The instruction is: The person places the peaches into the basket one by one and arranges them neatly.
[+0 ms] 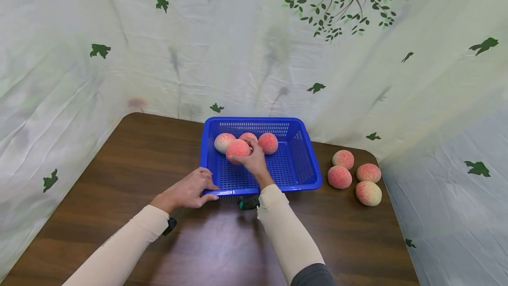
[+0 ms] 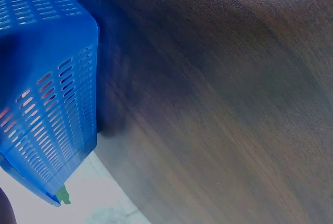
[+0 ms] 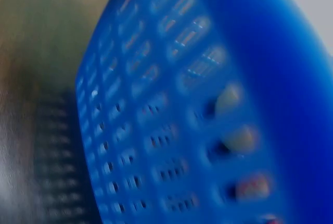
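Observation:
A blue plastic basket (image 1: 291,162) with slotted walls stands at the back of the table. My right hand (image 1: 255,160) is inside it, gripping a pink peach (image 1: 237,150) between thumb and fingers. Behind that fruit lie a paler peach (image 1: 224,143), a partly hidden peach (image 1: 248,137) and a pink peach (image 1: 268,143). At the basket's front left corner, my left hand (image 1: 192,189) holds the rim, thumb in front and fingers over the edge. The left wrist view has the basket's slotted wall (image 2: 57,99); the right wrist view, blurred, looks at its front wall (image 3: 140,109).
Several peaches (image 1: 343,159) sit grouped on the brown table (image 1: 166,144), right of the basket. A pale curtain (image 1: 254,56) with printed leaves closes off the back and both sides. Dark wrist cameras (image 1: 248,203) are strapped under the sleeves.

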The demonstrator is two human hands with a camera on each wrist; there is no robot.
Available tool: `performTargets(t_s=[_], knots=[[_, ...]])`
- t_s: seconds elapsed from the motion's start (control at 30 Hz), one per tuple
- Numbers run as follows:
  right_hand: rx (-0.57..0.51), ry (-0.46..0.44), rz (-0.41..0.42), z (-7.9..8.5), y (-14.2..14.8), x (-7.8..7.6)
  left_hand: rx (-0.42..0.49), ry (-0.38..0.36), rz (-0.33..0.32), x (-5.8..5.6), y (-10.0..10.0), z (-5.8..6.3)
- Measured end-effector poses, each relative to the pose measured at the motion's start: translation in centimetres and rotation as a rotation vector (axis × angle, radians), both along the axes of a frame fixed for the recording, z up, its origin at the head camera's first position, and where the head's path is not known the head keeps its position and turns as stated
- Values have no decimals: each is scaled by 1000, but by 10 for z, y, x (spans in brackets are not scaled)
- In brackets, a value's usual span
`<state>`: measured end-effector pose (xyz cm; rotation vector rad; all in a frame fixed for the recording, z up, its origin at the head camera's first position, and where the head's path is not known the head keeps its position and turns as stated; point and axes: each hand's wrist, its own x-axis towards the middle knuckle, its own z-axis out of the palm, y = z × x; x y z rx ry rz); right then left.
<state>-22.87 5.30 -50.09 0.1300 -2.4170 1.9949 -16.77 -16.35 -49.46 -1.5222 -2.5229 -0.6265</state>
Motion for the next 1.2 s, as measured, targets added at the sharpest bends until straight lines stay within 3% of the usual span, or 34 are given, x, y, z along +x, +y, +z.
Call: performTargets(t_s=[0.3, 0.73, 0.93, 1.2], knots=[[130, -102, -15, -3, -20, -3, 33, 33, -36, -2, 1, -2], [361, -91, -42, -8, -29, -4, 46, 29, -40, -2, -1, -2], [393, -125, 15, -9, -32, -1, 39, 36, -39, -1, -1, -2], [480, -101, 76, -10, -34, -2, 35, 51, -43, -2, -1, -3]])
